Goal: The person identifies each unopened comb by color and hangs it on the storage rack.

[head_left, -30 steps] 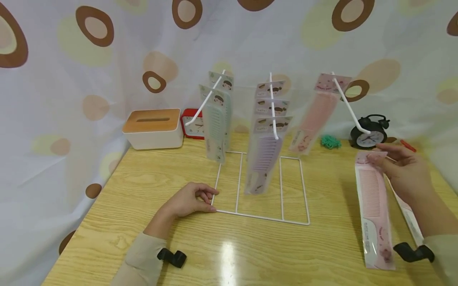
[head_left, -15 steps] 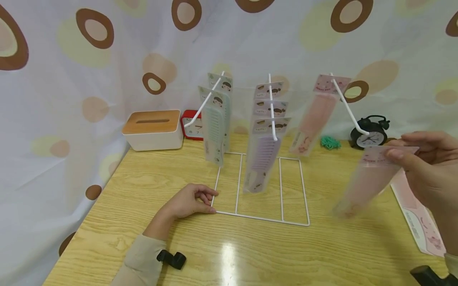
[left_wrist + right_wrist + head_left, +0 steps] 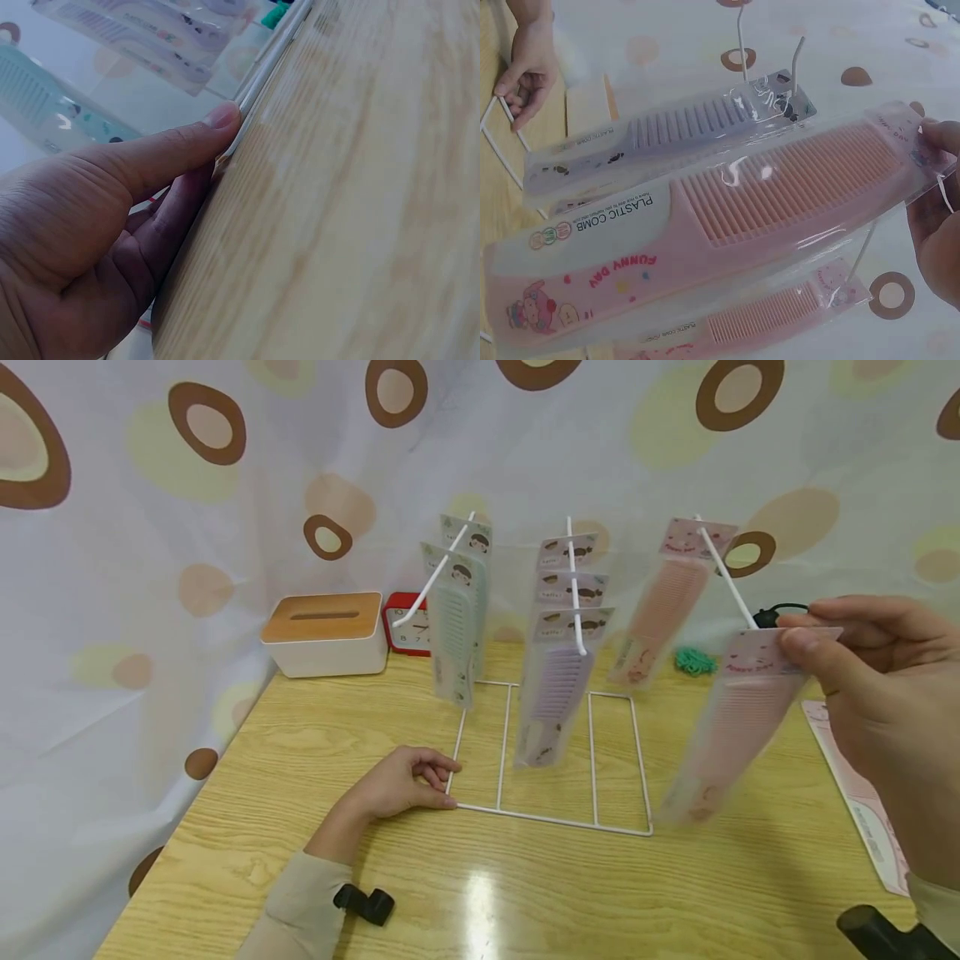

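My right hand pinches the top card of a packaged pink comb between thumb and fingers. The card's edge is right at the tip of the white rack's right hook, overlapping it in the head view. Farther back on that hook hangs another pink comb. My left hand holds the front left corner of the rack's wire base, thumb on the rod in the left wrist view. Several purple combs hang on the middle hook, green combs on the left one.
One more packaged pink comb lies on the wooden table, partly behind my right forearm. Along the back stand a tissue box, a red clock, a green coil and a black alarm clock mostly hidden by my hand.
My right hand has lifted the pink comb off the right side of the table and carried it up and left to the right hook's tip. The left hand stays on the rack.
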`<state>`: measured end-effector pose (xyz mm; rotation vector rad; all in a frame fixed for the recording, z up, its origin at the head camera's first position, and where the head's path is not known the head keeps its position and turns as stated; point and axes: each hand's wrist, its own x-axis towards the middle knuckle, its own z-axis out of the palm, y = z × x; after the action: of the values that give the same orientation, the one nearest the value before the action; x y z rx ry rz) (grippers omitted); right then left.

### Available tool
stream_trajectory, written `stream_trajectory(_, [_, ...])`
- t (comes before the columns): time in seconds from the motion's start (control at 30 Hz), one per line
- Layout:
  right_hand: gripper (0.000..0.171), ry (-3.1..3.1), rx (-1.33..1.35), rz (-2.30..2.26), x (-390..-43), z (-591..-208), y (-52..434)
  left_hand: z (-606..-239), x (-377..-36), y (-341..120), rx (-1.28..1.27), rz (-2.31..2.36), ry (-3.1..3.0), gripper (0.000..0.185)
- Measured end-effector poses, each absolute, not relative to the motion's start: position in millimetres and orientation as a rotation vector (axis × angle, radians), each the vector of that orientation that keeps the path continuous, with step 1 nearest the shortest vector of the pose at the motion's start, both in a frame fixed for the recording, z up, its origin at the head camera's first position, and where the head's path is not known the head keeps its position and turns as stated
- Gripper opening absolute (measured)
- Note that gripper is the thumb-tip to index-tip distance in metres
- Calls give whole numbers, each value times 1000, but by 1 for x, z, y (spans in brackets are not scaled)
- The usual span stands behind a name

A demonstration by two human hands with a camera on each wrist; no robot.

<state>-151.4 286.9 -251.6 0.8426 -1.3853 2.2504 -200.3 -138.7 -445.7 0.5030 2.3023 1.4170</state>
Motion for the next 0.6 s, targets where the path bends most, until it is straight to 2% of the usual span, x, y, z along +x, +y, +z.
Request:
stream_trajectory(0.17, [28, -1420, 846, 2238, -151, -251, 287, -444, -201, -138, 494, 1423, 2297, 46])
stream_trajectory(0.37, [27, -1479, 724, 2199, -153, -249, 284, -444, -202, -138, 515, 1424, 2293, 46])
stream_trajectory(0.5, [31, -1456, 748, 2283, -160, -252, 287, -446, -201, -138, 515, 1422, 2298, 45])
stream_trajectory(0.6, [34, -1508, 642, 2295, -167, -254, 291, -447, -201, -138, 517, 1427, 2293, 46])
